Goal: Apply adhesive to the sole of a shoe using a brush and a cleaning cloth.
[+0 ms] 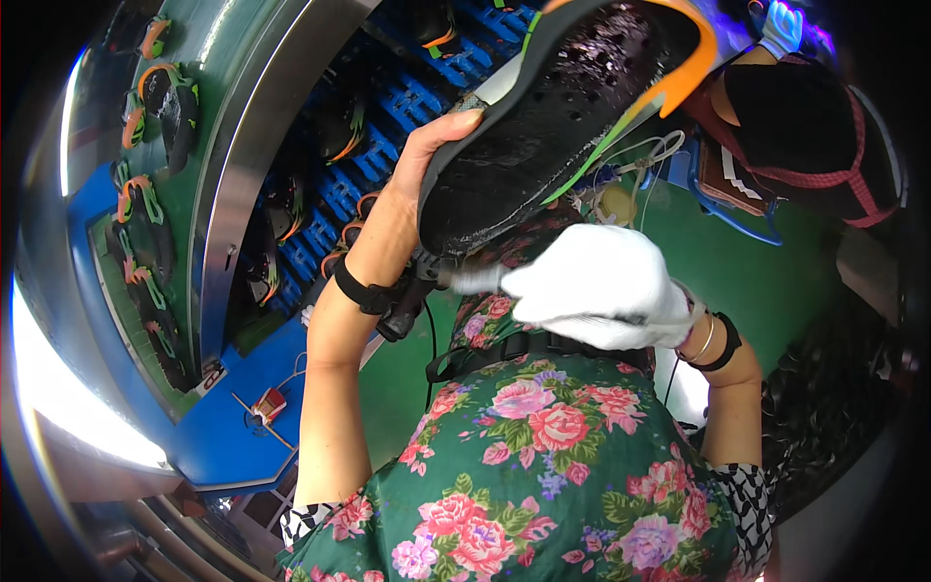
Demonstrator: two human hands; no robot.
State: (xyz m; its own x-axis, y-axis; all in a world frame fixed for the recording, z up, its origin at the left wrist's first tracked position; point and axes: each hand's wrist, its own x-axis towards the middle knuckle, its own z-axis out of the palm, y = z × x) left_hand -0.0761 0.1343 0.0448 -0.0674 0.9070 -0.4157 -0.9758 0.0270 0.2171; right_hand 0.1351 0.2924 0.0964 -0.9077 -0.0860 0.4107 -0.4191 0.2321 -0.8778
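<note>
A large black shoe sole (529, 160) with an orange and green rim is raised in front of me, tilted, its inner face toward me. Part of that face looks wet and glossy. My left hand (422, 160) grips the sole by its left edge, thumb on the near face, other fingers hidden behind. Below the sole's lower end, my right hand (601, 286) is closed in a white glove. From the fist a slim, pale, brush-like tool (475, 280) points left, smeared by motion. Its tip is near the heel end; whether it touches cannot be made out.
At the left, several orange, green and black shoe parts (145, 242) lie on a green conveyor belt (208, 78). Beyond the metal rail is a blue slatted rack (417, 102) with more shoe parts. Another person (795, 126) works at the upper right, beside a blue-framed stand (722, 199).
</note>
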